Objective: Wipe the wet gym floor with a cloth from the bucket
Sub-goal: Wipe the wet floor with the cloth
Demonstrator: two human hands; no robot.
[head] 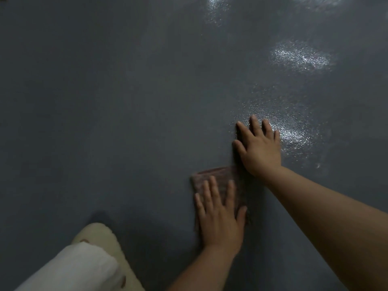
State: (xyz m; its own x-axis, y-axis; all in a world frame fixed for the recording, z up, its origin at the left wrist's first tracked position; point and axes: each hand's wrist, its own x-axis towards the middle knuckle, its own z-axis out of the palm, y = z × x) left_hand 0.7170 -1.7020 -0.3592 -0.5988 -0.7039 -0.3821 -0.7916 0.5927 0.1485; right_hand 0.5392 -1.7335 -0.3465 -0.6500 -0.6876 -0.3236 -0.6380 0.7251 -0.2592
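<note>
At the near left, a pale fuzzy slipper (98,238) and a white trouser leg (69,269) show the person crouched low over the dark grey gym floor (105,101). Right of that, near the middle, the left hand (220,219) lies flat, fingers straight and slightly spread, pressing the folded brownish cloth (212,174) against the floor; the cloth's far edge shows beyond the fingertips. Further right and farther away, the right hand (259,145) is planted palm-down on the bare floor with fingers spread, holding nothing, apparently bracing the body's weight just beside the cloth's far right corner. Right of this hand and beyond it, glistening wet patches (294,135) catch the light, so the unwiped water seems to lie to the right and far side. No bucket is in view. To wipe well, the flat palm should probably keep even pressure across the whole cloth and push it in overlapping strokes toward the shiny area, while the bracing hand shifts clear of the path, since it rests at the edge of a slippery patch.
</note>
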